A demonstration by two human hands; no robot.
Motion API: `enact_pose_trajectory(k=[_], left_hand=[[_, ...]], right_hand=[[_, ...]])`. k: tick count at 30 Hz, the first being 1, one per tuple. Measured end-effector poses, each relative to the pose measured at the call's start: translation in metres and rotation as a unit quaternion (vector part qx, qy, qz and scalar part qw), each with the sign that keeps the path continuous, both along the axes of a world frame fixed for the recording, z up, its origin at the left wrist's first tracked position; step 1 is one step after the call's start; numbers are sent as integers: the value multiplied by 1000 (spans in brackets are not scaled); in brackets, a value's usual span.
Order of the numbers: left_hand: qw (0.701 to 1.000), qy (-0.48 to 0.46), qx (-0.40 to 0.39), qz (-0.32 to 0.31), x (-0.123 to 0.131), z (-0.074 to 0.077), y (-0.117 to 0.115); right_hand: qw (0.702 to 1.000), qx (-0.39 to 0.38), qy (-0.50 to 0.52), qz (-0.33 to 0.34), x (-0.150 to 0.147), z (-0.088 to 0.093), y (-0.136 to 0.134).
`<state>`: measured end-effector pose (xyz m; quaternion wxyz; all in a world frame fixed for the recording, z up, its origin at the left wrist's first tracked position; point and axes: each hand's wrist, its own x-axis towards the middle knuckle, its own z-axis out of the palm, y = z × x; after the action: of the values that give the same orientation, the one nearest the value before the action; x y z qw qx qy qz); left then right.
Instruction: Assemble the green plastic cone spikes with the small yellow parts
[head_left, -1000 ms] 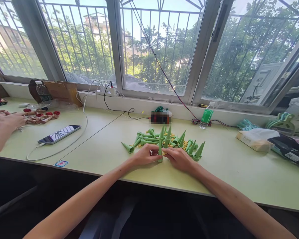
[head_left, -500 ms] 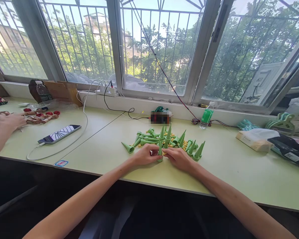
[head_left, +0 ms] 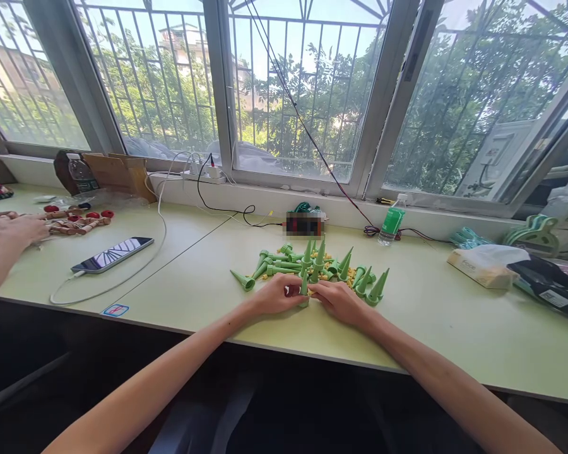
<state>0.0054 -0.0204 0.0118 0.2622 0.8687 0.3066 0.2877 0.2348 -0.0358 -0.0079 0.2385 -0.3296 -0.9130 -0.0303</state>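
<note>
My left hand [head_left: 277, 294] is closed around the base of an upright green plastic cone spike [head_left: 304, 285] at the near edge of a pile. My right hand [head_left: 341, 302] is closed beside it, its fingertips pinched against the same spike's base. Behind both hands lies the pile of green cone spikes [head_left: 312, 263], some standing, some lying, with small yellow pieces [head_left: 352, 273] scattered among them. One spike [head_left: 243, 280] lies apart on the left and two stand at the right end [head_left: 377, 288]. All rest on a pale green table [head_left: 430, 315].
A phone [head_left: 112, 254] on a white cable lies to the left. Another person's hands [head_left: 9, 228] work at red and brown pieces [head_left: 78, 222] at far left. A green-labelled bottle [head_left: 390, 225], a tissue pack [head_left: 485, 265] and dark bags [head_left: 549, 280] sit to the right, a small black device [head_left: 304, 224] behind the pile.
</note>
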Motion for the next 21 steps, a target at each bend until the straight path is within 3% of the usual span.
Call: enact_pose_trajectory(k=[21], left_hand=[[1000, -3, 7, 1, 1, 3, -3]], right_hand=[[1000, -3, -6, -22, -3, 3, -4]])
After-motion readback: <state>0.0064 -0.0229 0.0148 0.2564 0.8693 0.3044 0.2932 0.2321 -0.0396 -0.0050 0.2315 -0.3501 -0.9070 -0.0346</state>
